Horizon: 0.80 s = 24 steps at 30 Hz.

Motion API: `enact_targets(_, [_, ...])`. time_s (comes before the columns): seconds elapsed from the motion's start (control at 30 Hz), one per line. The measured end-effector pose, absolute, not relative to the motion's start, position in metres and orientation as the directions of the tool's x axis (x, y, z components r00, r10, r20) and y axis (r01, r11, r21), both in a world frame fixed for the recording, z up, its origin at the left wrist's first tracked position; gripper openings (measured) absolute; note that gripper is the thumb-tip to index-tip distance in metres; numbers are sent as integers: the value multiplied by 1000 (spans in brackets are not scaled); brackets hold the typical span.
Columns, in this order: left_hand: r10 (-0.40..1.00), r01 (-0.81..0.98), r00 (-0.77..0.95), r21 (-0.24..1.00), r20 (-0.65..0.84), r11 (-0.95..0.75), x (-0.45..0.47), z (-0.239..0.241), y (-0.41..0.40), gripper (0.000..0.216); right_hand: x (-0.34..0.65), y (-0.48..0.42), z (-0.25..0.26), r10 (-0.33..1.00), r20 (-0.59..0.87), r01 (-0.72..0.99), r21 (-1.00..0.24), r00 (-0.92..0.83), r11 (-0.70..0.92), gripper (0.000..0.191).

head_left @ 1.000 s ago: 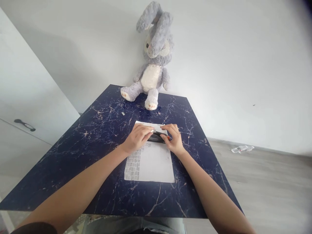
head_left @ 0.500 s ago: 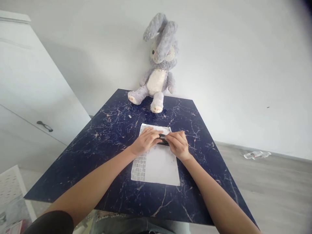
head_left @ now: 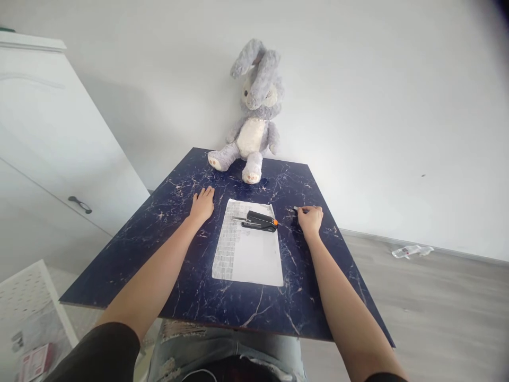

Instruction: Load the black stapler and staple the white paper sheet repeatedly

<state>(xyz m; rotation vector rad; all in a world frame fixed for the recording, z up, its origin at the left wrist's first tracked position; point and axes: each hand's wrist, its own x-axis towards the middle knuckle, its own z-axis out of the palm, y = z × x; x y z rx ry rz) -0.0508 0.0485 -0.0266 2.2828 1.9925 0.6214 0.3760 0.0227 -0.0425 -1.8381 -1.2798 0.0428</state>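
A black stapler (head_left: 260,220) lies on the white paper (head_left: 249,248) in the middle of the frame. The left hand (head_left: 202,203) rests flat and open on the blue table (head_left: 191,286). The right hand (head_left: 310,218) is curled, pinching something tiny, right of the paper.

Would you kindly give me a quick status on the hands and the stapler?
Left hand flat on table. Right hand pinching something small, unclear. Stapler lies on paper, untouched. Nothing blocking.
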Motion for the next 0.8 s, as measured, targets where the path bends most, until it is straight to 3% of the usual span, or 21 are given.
enact_targets(0.13, [952,957,94,237,290,-167,-43,-19,43,61,370,22,-41,769,429,739,-668,474,-83,36])
enact_targets(0.5, [936,960,33,250,351,-128,-42,-14,37,34,360,17,-31,763,551,783,-614,338,96,20])
enact_targets(0.7, [916,789,-17,568,400,-234,-32,-13,33,12,356,17,-28,765,583,778,-602,274,180,22])
enact_targets(0.8, [913,557,73,743,401,-371,-17,-13,25,13,358,18,-30,773,563,766,-622,292,163,27])
